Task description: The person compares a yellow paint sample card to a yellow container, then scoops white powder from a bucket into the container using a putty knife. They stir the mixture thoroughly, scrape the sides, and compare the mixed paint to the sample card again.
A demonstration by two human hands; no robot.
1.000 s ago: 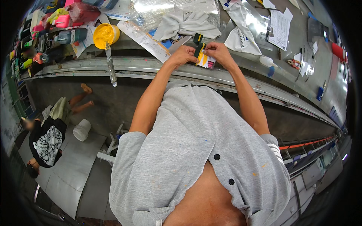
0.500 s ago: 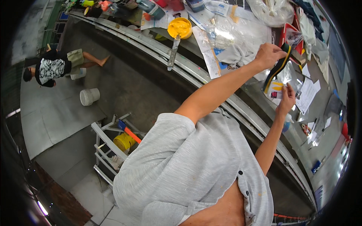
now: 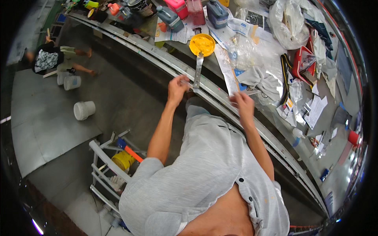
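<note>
Metal spatula point(image 3: 198, 71) juts from the yellow tub point(image 3: 213, 50) over the edge of the desk point(image 3: 332, 151); left hand point(image 3: 178, 91) nearest, right hand point(image 3: 243, 107) farther off, fingers too blurred to tell apart or together. Reaching seems the step; gripping calls for a pinch.

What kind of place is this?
Probably a paint or printing workshop: there's thick yellow paste in a tub with a metal spatula, coloured jugs nearby, and a long bench strewn with papers.
</note>
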